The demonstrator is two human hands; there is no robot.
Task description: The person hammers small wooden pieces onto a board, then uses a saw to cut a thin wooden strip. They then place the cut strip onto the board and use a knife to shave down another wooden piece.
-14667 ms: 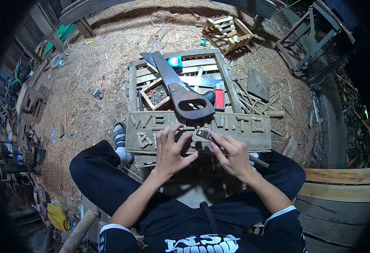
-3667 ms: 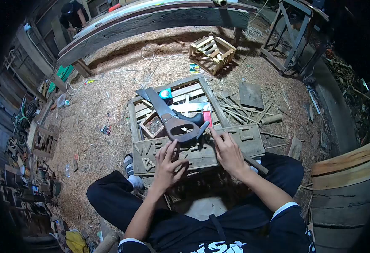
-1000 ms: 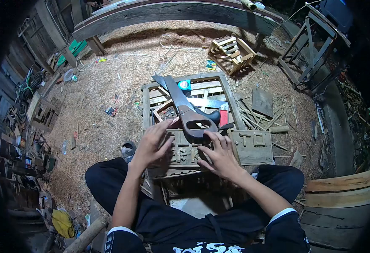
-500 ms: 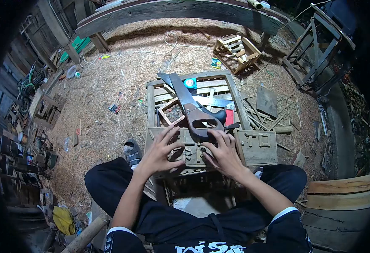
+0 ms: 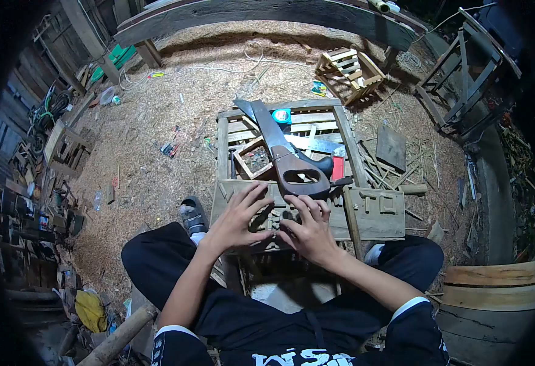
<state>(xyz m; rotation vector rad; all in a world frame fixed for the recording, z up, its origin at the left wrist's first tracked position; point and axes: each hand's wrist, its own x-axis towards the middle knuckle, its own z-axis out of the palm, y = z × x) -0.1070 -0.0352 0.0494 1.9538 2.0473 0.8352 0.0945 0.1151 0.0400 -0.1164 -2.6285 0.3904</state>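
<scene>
My left hand (image 5: 241, 216) rests low over the left part of a wooden board (image 5: 374, 229), fingers spread and curved, thumb pointing right. Facing it is my right hand (image 5: 309, 230), also with its fingers apart. Small wooden pieces (image 5: 275, 213) lie on the board between the two hands, partly hidden by the fingers; neither hand visibly grips one. Just beyond my right fingertips is the brown handle of a handsaw (image 5: 301, 177), its blade pointing away. To the right of that hand, a wooden stick (image 5: 351, 219) lies across the board.
On the slatted wooden frame (image 5: 223, 146) are a blue tape measure (image 5: 281, 116), a metal square with a red handle (image 5: 338, 168) and a small wooden box (image 5: 253, 157). A slatted crate (image 5: 350, 76) stands farther off on sawdust. A heavy beam (image 5: 267, 21) crosses the back.
My right hand has moved left, closer to my left hand, narrowing the gap over the small pieces. The view has shifted slightly.
</scene>
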